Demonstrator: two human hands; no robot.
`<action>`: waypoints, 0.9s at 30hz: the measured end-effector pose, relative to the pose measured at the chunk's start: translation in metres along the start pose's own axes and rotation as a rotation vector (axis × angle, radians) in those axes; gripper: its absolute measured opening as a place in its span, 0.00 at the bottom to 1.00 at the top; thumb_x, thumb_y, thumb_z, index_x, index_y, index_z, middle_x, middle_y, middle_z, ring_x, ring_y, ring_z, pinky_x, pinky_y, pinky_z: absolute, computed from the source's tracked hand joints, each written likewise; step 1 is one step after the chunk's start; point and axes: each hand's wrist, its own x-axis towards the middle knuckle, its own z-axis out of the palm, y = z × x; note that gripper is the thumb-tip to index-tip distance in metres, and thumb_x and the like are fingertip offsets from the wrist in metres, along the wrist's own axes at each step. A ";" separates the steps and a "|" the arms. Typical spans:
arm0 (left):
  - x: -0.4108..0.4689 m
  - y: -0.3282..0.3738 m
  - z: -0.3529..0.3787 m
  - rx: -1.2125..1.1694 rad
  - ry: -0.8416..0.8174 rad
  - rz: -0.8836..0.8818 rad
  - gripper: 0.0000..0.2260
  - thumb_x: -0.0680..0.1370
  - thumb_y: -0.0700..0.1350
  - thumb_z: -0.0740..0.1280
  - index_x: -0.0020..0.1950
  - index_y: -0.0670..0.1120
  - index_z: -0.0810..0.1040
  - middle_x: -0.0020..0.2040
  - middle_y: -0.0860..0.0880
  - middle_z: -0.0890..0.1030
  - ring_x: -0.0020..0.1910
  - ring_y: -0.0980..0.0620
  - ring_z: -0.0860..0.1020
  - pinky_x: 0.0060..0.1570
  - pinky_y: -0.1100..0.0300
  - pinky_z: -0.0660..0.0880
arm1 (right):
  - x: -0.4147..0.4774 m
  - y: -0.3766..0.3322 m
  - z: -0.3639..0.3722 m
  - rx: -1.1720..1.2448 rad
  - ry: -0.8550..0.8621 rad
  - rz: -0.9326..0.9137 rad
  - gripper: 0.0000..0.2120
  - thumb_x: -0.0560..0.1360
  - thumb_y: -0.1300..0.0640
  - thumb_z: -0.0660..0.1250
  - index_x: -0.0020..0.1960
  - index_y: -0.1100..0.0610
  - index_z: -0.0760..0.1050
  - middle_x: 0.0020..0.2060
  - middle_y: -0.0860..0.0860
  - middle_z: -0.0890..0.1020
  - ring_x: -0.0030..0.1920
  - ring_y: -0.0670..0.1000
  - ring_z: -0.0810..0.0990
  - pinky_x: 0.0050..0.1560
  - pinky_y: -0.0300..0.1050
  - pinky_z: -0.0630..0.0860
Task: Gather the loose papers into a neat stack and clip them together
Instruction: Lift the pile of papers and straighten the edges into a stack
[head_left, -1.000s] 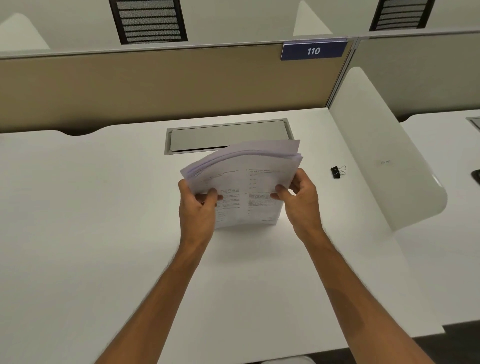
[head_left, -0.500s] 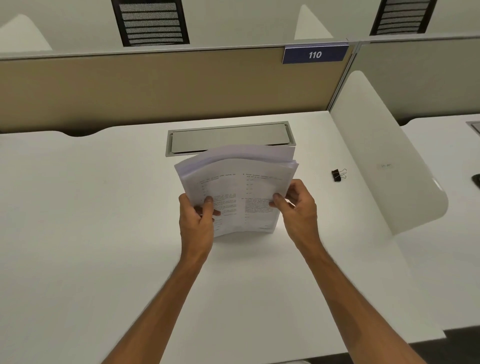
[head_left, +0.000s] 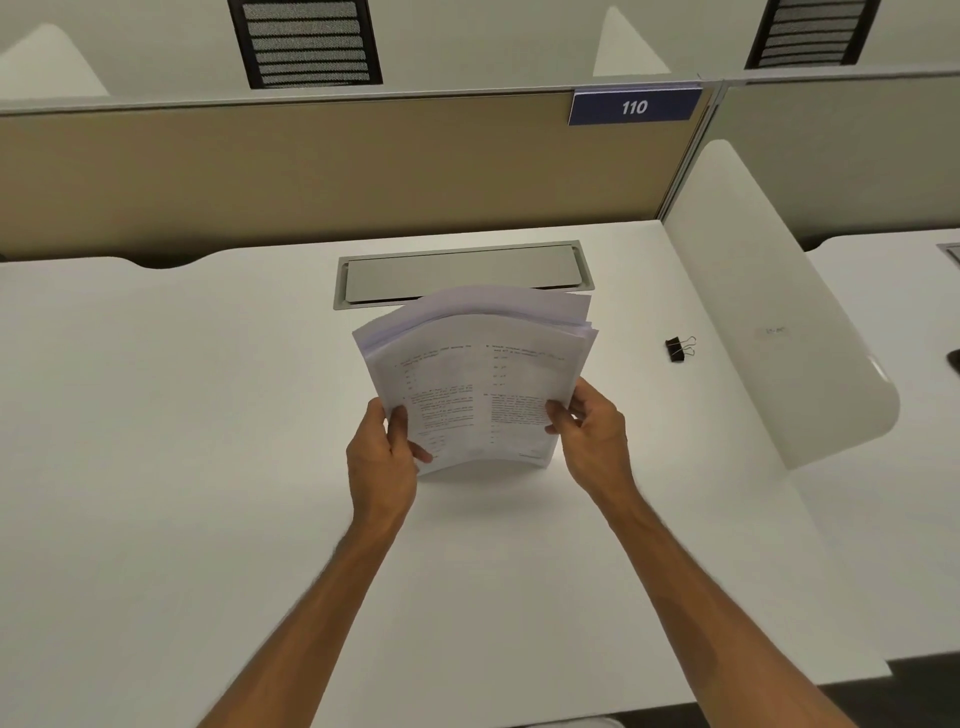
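the papers (head_left: 483, 384) are standing on their bottom edge on the surface (head_left: 208, 467), sitting more upright than a second ago, though the top corners are still fanning apart. the left hand (head_left: 382, 462) and right hand (head_left: 592, 436) are each keeping a pinching grip on a side edge, thumbs in front. the squaring is likely unfinished. the binder clip (head_left: 678, 349) is lying untouched, well off to the right.
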 end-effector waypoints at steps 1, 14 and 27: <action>0.000 -0.001 0.000 0.020 -0.012 0.001 0.05 0.85 0.44 0.56 0.56 0.51 0.70 0.51 0.52 0.80 0.34 0.51 0.83 0.35 0.66 0.79 | 0.000 0.002 0.000 -0.007 -0.004 0.002 0.15 0.80 0.65 0.64 0.66 0.58 0.76 0.53 0.52 0.84 0.51 0.54 0.83 0.49 0.37 0.83; 0.006 -0.006 -0.013 -0.226 0.004 -0.049 0.10 0.80 0.33 0.64 0.45 0.45 0.81 0.30 0.48 0.82 0.27 0.54 0.76 0.34 0.55 0.77 | -0.010 0.027 -0.014 0.111 0.022 0.286 0.39 0.66 0.49 0.81 0.72 0.48 0.65 0.66 0.48 0.76 0.65 0.48 0.75 0.64 0.49 0.73; -0.008 0.005 -0.004 -0.656 -0.114 -0.328 0.07 0.82 0.38 0.64 0.55 0.44 0.81 0.34 0.47 0.81 0.30 0.52 0.73 0.34 0.61 0.74 | -0.039 0.017 -0.001 1.077 -0.132 0.288 0.26 0.79 0.68 0.62 0.75 0.54 0.67 0.70 0.56 0.76 0.70 0.58 0.75 0.69 0.60 0.73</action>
